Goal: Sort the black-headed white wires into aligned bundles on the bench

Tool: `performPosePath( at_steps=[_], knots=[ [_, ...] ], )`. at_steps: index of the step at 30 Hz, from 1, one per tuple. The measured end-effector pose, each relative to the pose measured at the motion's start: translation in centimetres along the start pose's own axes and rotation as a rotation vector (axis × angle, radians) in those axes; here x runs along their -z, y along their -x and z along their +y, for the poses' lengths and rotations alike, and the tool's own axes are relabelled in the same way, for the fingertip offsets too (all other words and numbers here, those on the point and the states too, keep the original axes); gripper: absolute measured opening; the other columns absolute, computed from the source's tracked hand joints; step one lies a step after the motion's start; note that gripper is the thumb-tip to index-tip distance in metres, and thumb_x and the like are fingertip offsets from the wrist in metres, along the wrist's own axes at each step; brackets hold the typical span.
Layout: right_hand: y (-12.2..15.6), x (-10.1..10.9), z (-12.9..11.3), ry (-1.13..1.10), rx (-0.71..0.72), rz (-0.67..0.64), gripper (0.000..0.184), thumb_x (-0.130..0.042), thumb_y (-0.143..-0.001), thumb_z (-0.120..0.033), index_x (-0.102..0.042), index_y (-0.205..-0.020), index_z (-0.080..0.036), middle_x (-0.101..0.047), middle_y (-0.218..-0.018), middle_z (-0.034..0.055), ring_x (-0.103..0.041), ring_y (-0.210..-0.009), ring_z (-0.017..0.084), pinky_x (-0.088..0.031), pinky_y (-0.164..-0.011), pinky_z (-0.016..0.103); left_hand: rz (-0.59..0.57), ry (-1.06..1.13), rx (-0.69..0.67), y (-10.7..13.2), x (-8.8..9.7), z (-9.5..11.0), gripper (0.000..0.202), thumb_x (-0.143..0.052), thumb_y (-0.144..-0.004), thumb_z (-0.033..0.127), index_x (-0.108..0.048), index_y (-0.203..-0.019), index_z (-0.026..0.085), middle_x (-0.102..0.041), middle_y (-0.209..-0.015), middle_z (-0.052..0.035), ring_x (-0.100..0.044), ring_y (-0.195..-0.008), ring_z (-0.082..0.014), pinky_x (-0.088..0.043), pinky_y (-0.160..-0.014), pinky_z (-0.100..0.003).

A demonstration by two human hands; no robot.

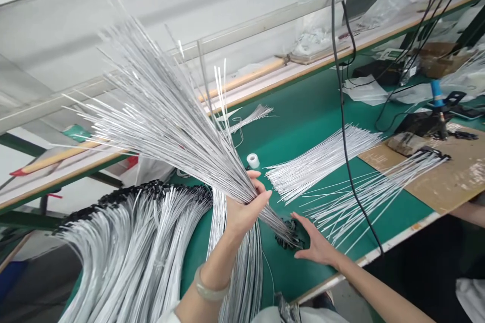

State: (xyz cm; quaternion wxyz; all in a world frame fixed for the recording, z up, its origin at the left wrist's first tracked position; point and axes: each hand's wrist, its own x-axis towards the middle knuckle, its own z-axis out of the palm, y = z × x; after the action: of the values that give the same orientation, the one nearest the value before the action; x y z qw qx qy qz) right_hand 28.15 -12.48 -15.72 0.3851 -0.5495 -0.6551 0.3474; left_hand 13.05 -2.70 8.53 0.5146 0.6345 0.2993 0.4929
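The left hand [246, 209] is closed around the bundle [189, 141], holding it slanted above the tabletop [295, 126], its black ends [288, 236] down near the front edge. The right hand [316, 242] is wide, thumb and fingers apart beside those ends; whether it touches them I cannot tell. Bunches [132, 247] lie along the tabletop's left end, a roll [252, 160] sits behind the left hand, and cardboard [432, 194] reaches the front edge farther right.
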Motion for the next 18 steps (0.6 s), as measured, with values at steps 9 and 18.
performPosePath(
  at_steps=[9,18],
  knots=[
    [-1.8,-0.9,-2.0,0.044,0.059,0.043,0.114,-0.07,-0.055,-0.057,-0.001,-0.141,-0.027,-0.021,-0.144,0.0156,-0.021,-0.129,0.038,-0.025,-0.1,0.055,-0.042,-0.013,-0.006,0.0,0.2,-0.1,0.034,-0.065,-0.068,0.014,-0.05,-0.097,0.021,-0.055,-0.058,0.0066,-0.051,-0.05,-0.0094,-0.043,-0.054,-0.025],
    [-6.3,-2.3,-7.5,-0.074,0.221,0.17,0.09,-0.067,-0.062,-0.053,-0.026,-0.135,-0.02,-0.049,-0.124,0.0136,-0.045,-0.113,0.032,-0.036,-0.092,0.044,0.023,0.07,0.055,0.4,0.1,0.1,0.016,-0.061,-0.073,0.02,-0.054,-0.088,0.02,-0.051,-0.053,0.007,-0.049,-0.046,-0.0088,-0.04,-0.051,-0.025]
  ],
)
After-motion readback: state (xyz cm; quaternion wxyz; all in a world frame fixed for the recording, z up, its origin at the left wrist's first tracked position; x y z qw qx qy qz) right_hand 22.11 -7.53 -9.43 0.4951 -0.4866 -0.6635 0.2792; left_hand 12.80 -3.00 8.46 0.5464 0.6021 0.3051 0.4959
